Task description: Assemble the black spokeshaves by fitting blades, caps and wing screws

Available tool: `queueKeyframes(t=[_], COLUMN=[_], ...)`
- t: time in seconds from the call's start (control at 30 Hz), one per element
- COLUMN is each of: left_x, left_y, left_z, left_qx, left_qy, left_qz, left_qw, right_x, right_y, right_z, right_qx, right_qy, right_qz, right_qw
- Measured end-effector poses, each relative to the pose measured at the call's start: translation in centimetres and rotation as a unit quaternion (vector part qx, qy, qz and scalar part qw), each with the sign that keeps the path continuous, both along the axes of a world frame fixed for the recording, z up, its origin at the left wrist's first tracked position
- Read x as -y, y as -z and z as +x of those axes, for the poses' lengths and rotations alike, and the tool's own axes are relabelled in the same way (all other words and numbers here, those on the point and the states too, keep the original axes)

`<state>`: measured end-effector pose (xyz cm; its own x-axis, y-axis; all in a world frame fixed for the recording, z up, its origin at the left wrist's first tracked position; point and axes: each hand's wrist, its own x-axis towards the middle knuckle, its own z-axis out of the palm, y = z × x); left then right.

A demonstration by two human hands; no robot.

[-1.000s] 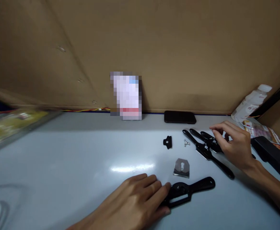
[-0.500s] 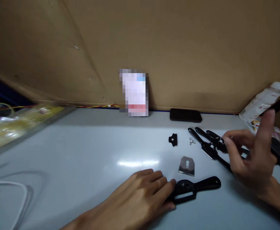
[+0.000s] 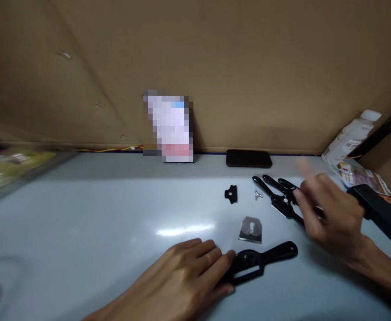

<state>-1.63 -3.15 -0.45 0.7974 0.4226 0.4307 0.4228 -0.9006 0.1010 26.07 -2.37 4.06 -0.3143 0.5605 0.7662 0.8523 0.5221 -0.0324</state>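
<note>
My left hand (image 3: 189, 272) is closed around the left end of a black spokeshave body (image 3: 249, 264), whose slotted middle and right handle stick out past the fingers. Just behind it lies a flat metal blade (image 3: 251, 229) with a keyhole slot. Farther back are a small black cap plate (image 3: 230, 194) and a silver wing screw (image 3: 258, 195). Over several black spokeshaves (image 3: 284, 200) at the right hovers my right hand (image 3: 329, 209), partly covering them. Its raised index finger is smeared by motion, and whether the thumb touches a spokeshave is unclear.
A dark phone (image 3: 249, 158) lies along the cardboard wall (image 3: 249, 67). Left of it, a pixelated upright card or screen (image 3: 173, 129) leans there. At the right are a plastic bottle (image 3: 352, 138), printed packets (image 3: 363, 176) and a long black object (image 3: 379, 214). A plastic-wrapped yellow package (image 3: 14, 171) is at left.
The view has swung slightly, shifting everything leftward. My right hand has moved left over the spokeshaves, its index finger now blurred. My left hand keeps its hold on the spokeshave body.
</note>
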Motion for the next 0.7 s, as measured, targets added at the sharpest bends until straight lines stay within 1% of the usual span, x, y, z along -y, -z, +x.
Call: queueKeyframes(t=[0.07, 0.17, 0.2, 0.27, 0.3, 0.33, 0.37, 0.4, 0.43, 0.5, 0.57, 0.6, 0.67, 0.7], left_x=[0.1, 0.2, 0.2, 0.2, 0.1, 0.1, 0.1, 0.1, 0.0, 0.0, -0.2, -0.2, -0.5, -0.8], left_y=[0.0, 0.0, -0.1, -0.1, -0.1, -0.1, 0.0, 0.0, 0.1, 0.2, 0.3, 0.2, 0.2, 0.2], left_z=[0.0, 0.0, 0.0, 0.1, 0.1, 0.1, 0.1, 0.0, 0.0, -0.1, -0.2, -0.2, -0.4, -0.5], left_qx=[0.004, -0.001, -0.004, -0.006, -0.003, 0.000, 0.002, 0.004, 0.007, 0.009, 0.003, -0.001, -0.013, -0.018], left_qy=[-0.005, -0.004, -0.002, -0.001, -0.001, -0.001, -0.002, -0.002, -0.001, -0.003, -0.003, -0.002, -0.001, -0.002], left_qz=[0.006, 0.009, 0.007, 0.004, 0.006, 0.011, 0.016, 0.022, 0.029, 0.038, 0.040, 0.038, 0.026, 0.022], left_qw=[1.000, 1.000, 1.000, 1.000, 1.000, 1.000, 1.000, 1.000, 1.000, 0.999, 0.999, 0.999, 1.000, 1.000], right_x=[-0.1, -0.1, -0.2, -0.5, -0.8, -1.2, -1.6, -2.1, -2.5, -3.3, -3.7, -3.7, -3.6, -3.4], right_y=[-0.2, -0.3, -0.2, 0.0, 0.1, 0.2, 0.3, 0.3, 0.3, 0.1, -0.1, -0.2, -0.2, -0.2], right_z=[0.2, 0.4, 0.5, 0.7, 0.8, 1.0, 1.2, 1.4, 1.6, 2.1, 2.3, 2.3, 2.2, 2.0], right_qx=[0.035, -0.002, 0.008, 0.029, 0.017, -0.017, -0.061, -0.092, -0.097, -0.025, 0.067, 0.099, 0.136, 0.150], right_qy=[-0.027, 0.005, -0.004, -0.046, -0.054, -0.046, -0.024, 0.004, 0.030, 0.059, 0.092, 0.110, 0.134, 0.138], right_qz=[-0.008, 0.000, 0.005, 0.016, 0.019, 0.017, 0.005, -0.024, -0.068, -0.182, -0.291, -0.333, -0.386, -0.400], right_qw=[0.999, 1.000, 1.000, 0.998, 0.998, 0.999, 0.998, 0.995, 0.992, 0.981, 0.950, 0.931, 0.903, 0.894])
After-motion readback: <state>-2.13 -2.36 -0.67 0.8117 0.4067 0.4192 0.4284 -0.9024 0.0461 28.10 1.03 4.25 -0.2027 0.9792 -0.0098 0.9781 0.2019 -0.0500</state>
